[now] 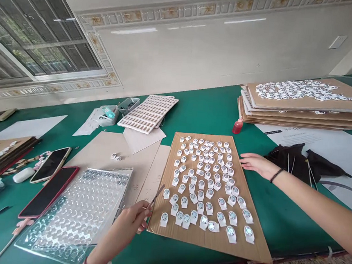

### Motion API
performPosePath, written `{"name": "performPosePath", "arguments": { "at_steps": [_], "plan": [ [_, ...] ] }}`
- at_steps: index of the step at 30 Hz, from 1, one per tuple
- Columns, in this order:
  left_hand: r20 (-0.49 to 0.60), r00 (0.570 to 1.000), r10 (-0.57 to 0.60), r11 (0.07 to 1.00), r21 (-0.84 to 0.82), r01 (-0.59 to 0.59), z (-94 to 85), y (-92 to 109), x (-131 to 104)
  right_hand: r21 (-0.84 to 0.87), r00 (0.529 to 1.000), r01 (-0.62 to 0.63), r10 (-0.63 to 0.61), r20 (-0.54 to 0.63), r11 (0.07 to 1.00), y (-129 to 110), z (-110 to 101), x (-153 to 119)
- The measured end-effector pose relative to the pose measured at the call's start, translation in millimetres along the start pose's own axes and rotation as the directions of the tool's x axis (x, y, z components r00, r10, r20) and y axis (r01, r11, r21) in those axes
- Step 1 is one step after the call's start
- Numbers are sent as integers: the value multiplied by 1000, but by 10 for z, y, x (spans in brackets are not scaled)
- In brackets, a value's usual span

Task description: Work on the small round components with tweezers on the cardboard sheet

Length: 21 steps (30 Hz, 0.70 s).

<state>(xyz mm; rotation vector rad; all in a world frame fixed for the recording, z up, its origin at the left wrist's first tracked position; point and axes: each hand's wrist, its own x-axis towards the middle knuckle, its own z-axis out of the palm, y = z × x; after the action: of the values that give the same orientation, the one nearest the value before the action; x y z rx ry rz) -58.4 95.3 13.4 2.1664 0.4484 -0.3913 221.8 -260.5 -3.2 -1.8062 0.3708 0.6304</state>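
A brown cardboard sheet (167, 226) lies on the green table in front of me, covered with several rows of small white parts (204, 179) with round shiny faces. My left hand (131, 220) is closed on thin metal tweezers (155, 197), whose tip points at the sheet's near left corner. My right hand (258, 163) rests flat with fingers spread on the sheet's right edge; a dark band circles its wrist.
A clear blister tray (79, 214) sits left of the sheet, with two phones (50, 180) beside it. A white slotted tray (148, 113), a red bottle (238, 125), stacked cardboard sheets (304, 106) carrying more parts and a dark cloth (297, 159) lie farther back.
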Motion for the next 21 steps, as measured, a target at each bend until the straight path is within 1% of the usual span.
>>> {"name": "performPosePath", "arguments": {
  "at_steps": [2, 5, 9, 12, 14, 18, 21],
  "plan": [
    [-13, 1000, -10, 997, -77, 9, 124, -19, -89, -96, 1000, 14, -15, -6, 995, -98, 43, 134],
    [-27, 999, -35, 984, -173, 30, 284, -72, -132, -221, 999, 30, -37, -24, 975, -228, 121, 316],
    [11, 998, -67, 938, -340, 67, 450, -83, -155, -369, 997, 38, -60, -49, 928, -381, 208, 544],
    [109, 991, -82, 858, -498, 126, 552, 15, -211, -470, 995, 55, -87, -47, 881, -484, 251, 725],
    [191, 979, -68, 815, -555, 165, 623, 107, -252, -533, 994, 66, -100, -35, 844, -542, 285, 842],
    [330, 944, -12, 769, -601, 219, 817, 272, -300, -653, 989, 113, -148, 1, 749, -642, 398, 1017],
    [407, 913, 43, 743, -624, 243, 997, 368, -299, -733, 977, 175, -208, 47, 658, -725, 523, 1088]
  ]
}}
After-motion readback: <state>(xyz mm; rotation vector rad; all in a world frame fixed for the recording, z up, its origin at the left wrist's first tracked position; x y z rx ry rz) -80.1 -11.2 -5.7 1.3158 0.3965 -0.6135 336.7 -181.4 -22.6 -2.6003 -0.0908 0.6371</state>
